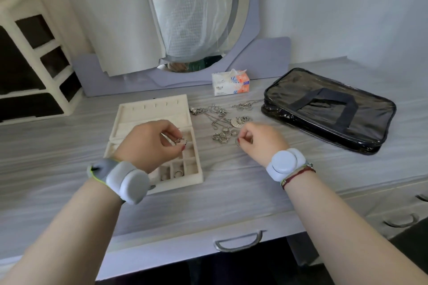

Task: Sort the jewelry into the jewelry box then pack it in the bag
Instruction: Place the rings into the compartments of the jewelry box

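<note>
Cream padded jewelry box [152, 109] with small square compartments lies open beneath the left hand [150, 143], whose thumb and fingertips pinch a small silver ring [180, 141]. The right hand [261, 141] pinches a second silver ring [238, 141] just before the tangled silver jewelry heap [222, 120]. A black see-through zip bag [328, 109] lies beyond that hand. The left hand hides the box's middle. Print on the tissue pack [231, 82] is unreadable.

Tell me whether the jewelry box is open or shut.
Open. The jewelry box lies with its compartments uncovered, and rings show in two near ones.
</note>
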`<state>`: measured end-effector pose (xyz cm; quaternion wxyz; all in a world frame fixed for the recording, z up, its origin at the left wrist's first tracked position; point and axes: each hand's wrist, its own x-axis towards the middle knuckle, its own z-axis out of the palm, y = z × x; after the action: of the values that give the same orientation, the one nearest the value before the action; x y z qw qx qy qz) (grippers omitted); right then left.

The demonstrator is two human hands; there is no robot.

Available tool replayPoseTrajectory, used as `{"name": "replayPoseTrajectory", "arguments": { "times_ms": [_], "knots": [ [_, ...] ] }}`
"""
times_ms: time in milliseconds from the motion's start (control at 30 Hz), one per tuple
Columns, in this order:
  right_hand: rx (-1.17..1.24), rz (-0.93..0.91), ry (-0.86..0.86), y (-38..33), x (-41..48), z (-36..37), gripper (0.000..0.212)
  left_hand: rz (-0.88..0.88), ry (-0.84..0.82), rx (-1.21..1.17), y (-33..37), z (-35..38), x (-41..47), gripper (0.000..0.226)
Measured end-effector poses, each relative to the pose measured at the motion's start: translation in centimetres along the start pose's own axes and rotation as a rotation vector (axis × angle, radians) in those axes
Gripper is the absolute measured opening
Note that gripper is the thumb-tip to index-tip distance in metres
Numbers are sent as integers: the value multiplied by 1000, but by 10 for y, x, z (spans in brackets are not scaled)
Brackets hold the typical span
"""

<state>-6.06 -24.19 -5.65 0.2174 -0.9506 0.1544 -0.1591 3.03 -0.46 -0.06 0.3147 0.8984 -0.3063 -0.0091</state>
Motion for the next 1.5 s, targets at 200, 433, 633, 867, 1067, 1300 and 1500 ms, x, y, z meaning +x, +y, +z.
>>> {"name": "replayPoseTrajectory", "arguments": {
  "times_ms": [200, 433, 633, 867, 1067, 1300, 1500],
  "knots": [
    [151, -166, -81, -55, -5, -5, 3, -56, 23, -8, -25, -7, -12, 11],
    [105, -251, -198, -84, -11, 16, 4, -48, 64, 92, -43, 2, -13, 14],
    [-18, -263, -228, -90, -10, 16, 5, -32, 87, 147, -45, 11, -7, 11],
    [-141, -275, -268, -95, -7, 18, 8, -57, 25, 202, -46, 9, -1, 11],
    [-165, -258, -294, -97, -7, 18, 10, -23, 60, 163, -41, 10, 3, 14],
    [-154, -318, -264, -93, -11, 18, 10, -93, -40, 198, -44, 8, 2, 11],
    [-13, -344, -157, -84, -12, 19, 9, -143, -140, 275, -39, 7, 11, 6]
  ]
}}
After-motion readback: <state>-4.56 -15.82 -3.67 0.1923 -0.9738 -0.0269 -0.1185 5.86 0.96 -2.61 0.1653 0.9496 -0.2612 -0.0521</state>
